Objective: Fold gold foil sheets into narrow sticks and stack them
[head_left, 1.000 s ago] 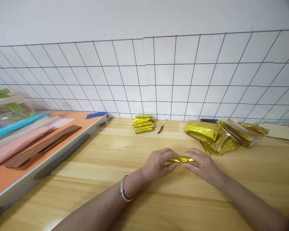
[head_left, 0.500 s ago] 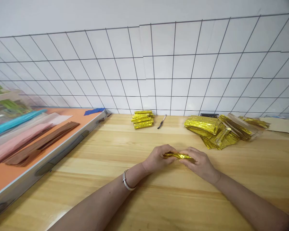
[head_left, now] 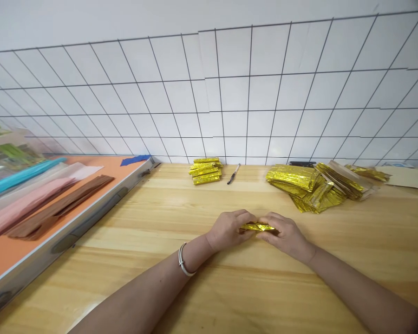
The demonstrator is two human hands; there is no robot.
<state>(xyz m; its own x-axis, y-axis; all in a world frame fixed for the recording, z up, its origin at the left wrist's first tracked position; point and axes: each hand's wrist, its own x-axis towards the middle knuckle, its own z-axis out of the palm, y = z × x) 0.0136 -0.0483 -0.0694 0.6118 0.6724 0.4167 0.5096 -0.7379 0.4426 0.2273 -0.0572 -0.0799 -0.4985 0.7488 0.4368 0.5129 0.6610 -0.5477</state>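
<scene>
Black grid lines divide the white wall (head_left: 230, 93) behind the wooden table (head_left: 153, 222), over which we work with both bare hands. We locate the gold strip (head_left: 258, 227) in front of us, held between our left hand (head_left: 227, 231) and our right hand (head_left: 288, 235). Its long axis runs from left to right, roughly parallel to the foot of the wall. Our left fingers are clamped on its left end, and our right fingers are clamped on its right end; neither hand is nearer, since both touch it. Between the two grips we see a short length of bare foil. Each thumb lies on the side toward us, while the other fingers curl over the far side. We cannot tell whether the strip touches the table. Near the wall, beyond our left hand, we note a small stack (head_left: 206, 171) of similar strips, with a pen (head_left: 233, 175) just beside it on the right. Beyond our right hand lies a larger gold pile (head_left: 292, 178), well apart from the fingers. To the far left, an orange board (head_left: 126, 170) carries brown paper (head_left: 68, 199) and pink paper (head_left: 28, 199), side by side.
</scene>
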